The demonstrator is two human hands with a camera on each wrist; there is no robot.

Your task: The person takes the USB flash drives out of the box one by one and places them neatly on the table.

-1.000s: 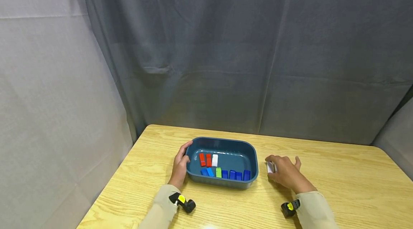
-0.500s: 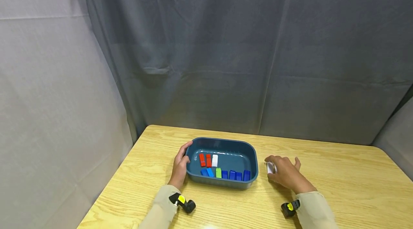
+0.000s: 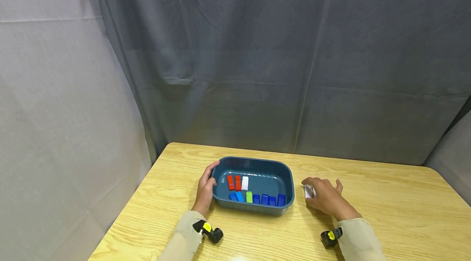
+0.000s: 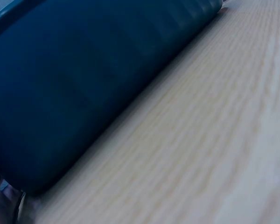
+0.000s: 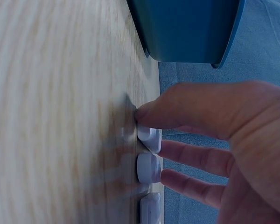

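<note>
A dark teal basin (image 3: 266, 179) stands on the table, and my left hand (image 3: 205, 189) grips its left rim, thumb on the inner side. Small oblong blocks lie in it: two red blocks (image 3: 234, 182), a white one (image 3: 245, 183), a green one (image 3: 249, 197) and several blue blocks (image 3: 268, 199). Right of the basin, my right hand (image 3: 325, 196) pinches a small white block (image 3: 307, 191) at the table surface. In the right wrist view, the thumb is at the end of that white block (image 5: 149, 137), with fingertips beside a second white piece (image 5: 148, 168).
A third white piece (image 5: 151, 207) lies in line with the others, mostly hidden by the hand in the head view. Grey curtains (image 3: 235, 69) hang behind the wooden table (image 3: 397, 195) and at its sides. In the left wrist view, the basin wall (image 4: 84, 70) fills the upper left.
</note>
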